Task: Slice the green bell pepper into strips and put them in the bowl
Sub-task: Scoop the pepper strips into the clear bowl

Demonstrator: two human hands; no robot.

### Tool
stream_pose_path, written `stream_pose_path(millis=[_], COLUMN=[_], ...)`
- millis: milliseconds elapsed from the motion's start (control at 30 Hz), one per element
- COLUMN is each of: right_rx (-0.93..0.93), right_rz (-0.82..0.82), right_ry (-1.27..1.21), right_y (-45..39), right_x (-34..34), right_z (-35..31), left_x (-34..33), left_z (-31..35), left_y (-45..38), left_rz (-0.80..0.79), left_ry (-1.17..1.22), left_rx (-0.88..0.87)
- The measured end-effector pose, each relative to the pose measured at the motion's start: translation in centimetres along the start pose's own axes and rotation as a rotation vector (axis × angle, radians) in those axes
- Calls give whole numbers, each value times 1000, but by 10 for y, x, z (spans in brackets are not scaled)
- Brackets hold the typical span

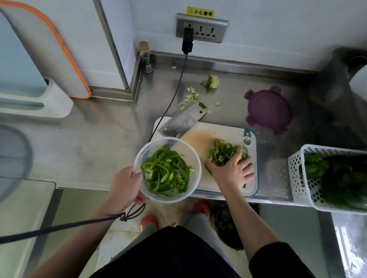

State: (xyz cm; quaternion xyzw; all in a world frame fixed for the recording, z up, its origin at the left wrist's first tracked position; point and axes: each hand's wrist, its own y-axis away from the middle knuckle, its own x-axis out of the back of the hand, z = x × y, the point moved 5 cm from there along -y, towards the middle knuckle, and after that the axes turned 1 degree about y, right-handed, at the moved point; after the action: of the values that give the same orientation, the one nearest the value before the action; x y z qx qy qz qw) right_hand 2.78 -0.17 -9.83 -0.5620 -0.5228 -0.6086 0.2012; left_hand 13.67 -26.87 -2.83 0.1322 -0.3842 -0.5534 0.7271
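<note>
Both hands were busy at the counter. Her left hand [126, 183] held the clear bowl [189, 184] by its near left rim, fingers curled over the edge, and the bowl seemed to hang partly past the counter's front edge. Lots of green pepper strips [166, 172] already lay inside it. Her right hand [234, 168] lay spread over a small heap of cut strips [222, 151] on the white cutting board [200, 135], fingers loose and bent a little around the pile, touching it but not yet closed on it, as far as I could see. That heap sat to the right of the bowl, quite near it, so the right hand was the closer one. I think the next move was to scoop or push the heap leftward into the bowl, and the bowl's rim had to sit low beside the board. The big knife [183, 120] rested flat at the board's far left corner, away from both hands.
</note>
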Motion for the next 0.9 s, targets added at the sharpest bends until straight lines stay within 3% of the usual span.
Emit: stream_pose_path(millis=[100,200,367,633,700,800,900], right_rx=[94,197,533,1104,1132,986,969], right_rz=[92,77,68,-133,-112,-123,-205], right_ry=[61,82,142,515,465,304,433], right_y=[-2,-7,-16,-37,-41,-44,-36], right_x=[-2,-1,0,11,19,27,12], right_z=[-5,-8,-3,-23,-25,-40,-61], left_x=[0,-2,-5,-16,-17,-18,-19], left_z=[-4,-7,-13,-26,-27,-25,-23], left_y=[2,7,20,16,15,12,9], left_rz=[0,1,-21,-78,-80,-95,-118], left_ry=[-5,21,31,-56,-50,-52,-46], left_rx=[8,16,13,18,15,10,4])
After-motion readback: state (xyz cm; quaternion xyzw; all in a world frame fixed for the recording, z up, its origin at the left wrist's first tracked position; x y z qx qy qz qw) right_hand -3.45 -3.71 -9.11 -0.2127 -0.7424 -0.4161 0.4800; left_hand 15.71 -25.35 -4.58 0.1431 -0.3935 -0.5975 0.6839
